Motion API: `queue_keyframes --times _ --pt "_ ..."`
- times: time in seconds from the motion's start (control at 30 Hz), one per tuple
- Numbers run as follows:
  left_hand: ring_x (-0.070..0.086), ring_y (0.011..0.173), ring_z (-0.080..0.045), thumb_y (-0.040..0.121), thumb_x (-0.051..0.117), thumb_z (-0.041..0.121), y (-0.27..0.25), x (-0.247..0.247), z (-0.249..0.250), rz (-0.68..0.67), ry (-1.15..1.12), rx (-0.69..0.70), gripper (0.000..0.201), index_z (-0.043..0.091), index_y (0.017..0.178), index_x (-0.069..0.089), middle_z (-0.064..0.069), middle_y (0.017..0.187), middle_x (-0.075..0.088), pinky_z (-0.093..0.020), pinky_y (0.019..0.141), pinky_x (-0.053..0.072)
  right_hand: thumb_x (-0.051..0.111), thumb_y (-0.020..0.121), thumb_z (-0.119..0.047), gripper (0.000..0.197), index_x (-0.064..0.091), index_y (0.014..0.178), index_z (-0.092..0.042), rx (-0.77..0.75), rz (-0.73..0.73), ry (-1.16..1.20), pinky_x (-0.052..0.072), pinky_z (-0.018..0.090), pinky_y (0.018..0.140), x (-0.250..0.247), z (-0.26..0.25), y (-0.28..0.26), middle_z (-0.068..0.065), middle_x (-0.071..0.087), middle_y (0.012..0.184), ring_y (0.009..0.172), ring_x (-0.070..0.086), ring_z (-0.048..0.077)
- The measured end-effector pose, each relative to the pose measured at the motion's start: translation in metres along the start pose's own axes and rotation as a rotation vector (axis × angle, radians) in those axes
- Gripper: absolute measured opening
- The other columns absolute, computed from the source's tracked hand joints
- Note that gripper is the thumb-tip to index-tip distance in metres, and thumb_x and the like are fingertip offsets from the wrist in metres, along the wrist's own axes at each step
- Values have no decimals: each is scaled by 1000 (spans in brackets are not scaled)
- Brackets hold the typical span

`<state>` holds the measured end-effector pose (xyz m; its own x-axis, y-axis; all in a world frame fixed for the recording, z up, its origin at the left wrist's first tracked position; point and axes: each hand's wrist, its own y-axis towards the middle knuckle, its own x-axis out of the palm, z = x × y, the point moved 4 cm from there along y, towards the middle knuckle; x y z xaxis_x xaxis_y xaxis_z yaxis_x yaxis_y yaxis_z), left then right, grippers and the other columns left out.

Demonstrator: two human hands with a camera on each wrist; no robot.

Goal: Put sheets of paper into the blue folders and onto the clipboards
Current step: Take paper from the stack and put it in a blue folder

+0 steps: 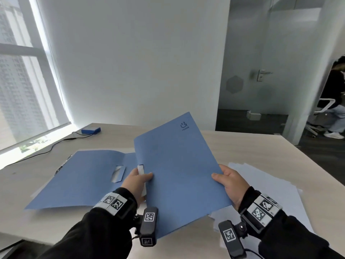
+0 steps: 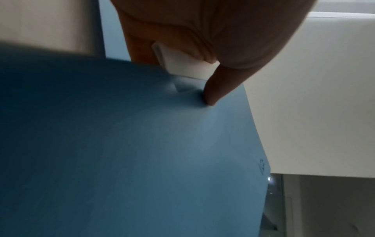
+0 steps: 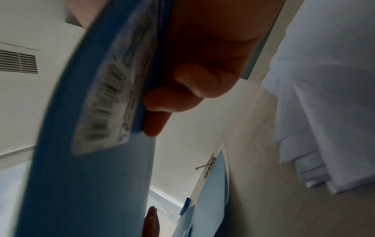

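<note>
Clearly light and floppy, the folder (image 1: 179,176) bends between both hands (image 1: 137,181) (image 1: 230,181) pinching its side edges.

A small blue box (image 1: 91,130) with a black cable (image 1: 37,153) sits at the table's (image 1: 242,152) far left corner by the window (image 1: 20,90). A seated person (image 1: 334,101) shows past the door (image 1: 261,75).

- Barcode label (image 3: 105,102) on held blue folder (image 1: 179,176): blurred, unreadable.
- Paper stack (image 1: 265,186): near corner hidden beneath folder.
- Right hand (image 1: 230,184): fingers hidden behind folder in head view.
</note>
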<state>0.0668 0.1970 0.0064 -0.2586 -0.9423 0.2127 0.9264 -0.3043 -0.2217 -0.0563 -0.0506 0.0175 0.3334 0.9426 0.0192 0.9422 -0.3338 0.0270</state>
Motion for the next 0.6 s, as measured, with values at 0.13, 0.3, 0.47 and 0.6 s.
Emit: queue_keyframes --times 0.13,0.3,0.47,0.6 --pt "67 78 -31 93 46 -5 11 25 -11 -18 -106 19 26 9 112 58 -16 99 70 -45 69 58 44 96 1 32 64 117 -11 27 32 37 54 51 82 -16 10 0 16 74 107 94 70 39" --pt "65 79 -33 94 46 -6 29 42 -16 -27 -62 47 25 4 112 59 -20 99 68 -52 84 54 55 84 -15 31 65 113 -17 96 30 -32 57 40 69 -34 16 -1 10 76 100 85 72 33" --pt "65 91 -35 96 43 -2 49 53 -14 -40 -173 61 27 4 117 59 -19 110 68 -46 83 53 46 77 -17 32 56 108 -16 162 36 -138 29 21 37 -60 21 6 16 62 65 42 49 26" --pt "68 105 -33 99 49 24 54 72 -25 -171 -253 -63 29 15 124 60 -10 118 70 -48 88 54 38 92 -1 25 58 106 -10 145 194 100 22 18 37 -82 30 24 13 55 65 36 40 17"
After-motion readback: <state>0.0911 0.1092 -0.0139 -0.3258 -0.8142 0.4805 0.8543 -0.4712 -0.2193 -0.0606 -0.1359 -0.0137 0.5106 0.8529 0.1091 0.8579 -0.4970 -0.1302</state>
